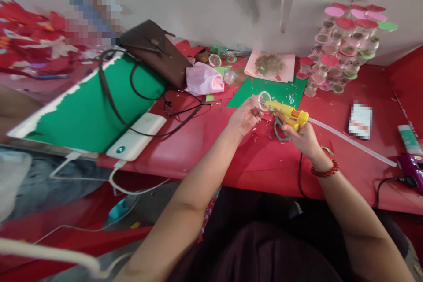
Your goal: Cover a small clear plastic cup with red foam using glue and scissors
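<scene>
My right hand is closed round the grip of a yellow glue gun whose nozzle points left. A long clear glue stick trails out of its back to the right. My left hand pinches a small clear plastic cup by its rim, held right at the gun's nozzle. Both hands hover above the red table. A red bead bracelet circles my right wrist.
A green paper sheet lies just behind my hands. A stack of small lidded cups stands at the back right. A brown bag, pink cloth, white power bank and green board lie left. A purple glue gun rests far right.
</scene>
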`<action>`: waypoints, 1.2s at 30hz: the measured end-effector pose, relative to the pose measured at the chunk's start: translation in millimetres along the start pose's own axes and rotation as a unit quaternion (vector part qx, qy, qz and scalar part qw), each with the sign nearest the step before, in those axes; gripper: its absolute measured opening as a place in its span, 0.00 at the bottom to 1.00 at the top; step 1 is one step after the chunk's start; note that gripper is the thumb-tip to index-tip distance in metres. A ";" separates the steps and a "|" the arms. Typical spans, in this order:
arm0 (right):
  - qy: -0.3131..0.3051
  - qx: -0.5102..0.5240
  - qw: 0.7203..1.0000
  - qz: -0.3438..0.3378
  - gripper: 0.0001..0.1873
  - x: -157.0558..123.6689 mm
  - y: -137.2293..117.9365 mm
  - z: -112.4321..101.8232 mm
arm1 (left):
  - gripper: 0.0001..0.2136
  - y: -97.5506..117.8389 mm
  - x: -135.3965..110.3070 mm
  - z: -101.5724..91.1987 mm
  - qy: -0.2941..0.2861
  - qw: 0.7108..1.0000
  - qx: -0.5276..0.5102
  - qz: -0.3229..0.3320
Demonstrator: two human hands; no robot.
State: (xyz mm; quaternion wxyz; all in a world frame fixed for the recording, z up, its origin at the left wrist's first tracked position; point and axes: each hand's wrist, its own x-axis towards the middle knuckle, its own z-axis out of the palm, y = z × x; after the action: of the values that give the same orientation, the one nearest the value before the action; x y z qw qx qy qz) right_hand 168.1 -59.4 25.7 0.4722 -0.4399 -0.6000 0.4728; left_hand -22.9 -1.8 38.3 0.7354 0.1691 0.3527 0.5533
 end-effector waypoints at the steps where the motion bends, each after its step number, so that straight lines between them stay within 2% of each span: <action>1: 0.001 0.001 1.000 0.000 0.33 0.0 -0.2 -0.1 | 0.09 0.0 -0.3 -0.1 -0.001 1.000 0.000 0.000; 11: 0.010 -0.008 1.000 0.002 0.35 0.1 -3.9 -2.3 | 0.04 -2.0 4.2 -6.6 -0.018 1.000 0.010 -0.016; 23: 0.016 -0.033 0.999 -0.003 0.31 0.1 -1.3 -4.1 | 0.06 -1.3 2.0 -6.1 -0.029 0.999 0.012 -0.025; 33: 0.051 -0.043 0.998 -0.005 0.31 -0.2 -4.2 -5.2 | 0.02 -1.2 -0.8 -3.2 -0.017 0.999 0.020 -0.040; 36: 0.050 -0.050 0.997 -0.004 0.32 0.1 -4.9 -4.6 | 0.04 -0.6 -1.2 -3.0 -0.010 0.999 0.005 -0.037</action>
State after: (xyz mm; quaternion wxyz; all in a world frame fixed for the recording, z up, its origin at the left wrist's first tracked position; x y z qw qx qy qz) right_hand 172.2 -59.4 31.1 0.4812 -0.4838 -0.6001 0.4174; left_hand -24.7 -3.5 36.2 0.7578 0.1651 0.3546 0.5222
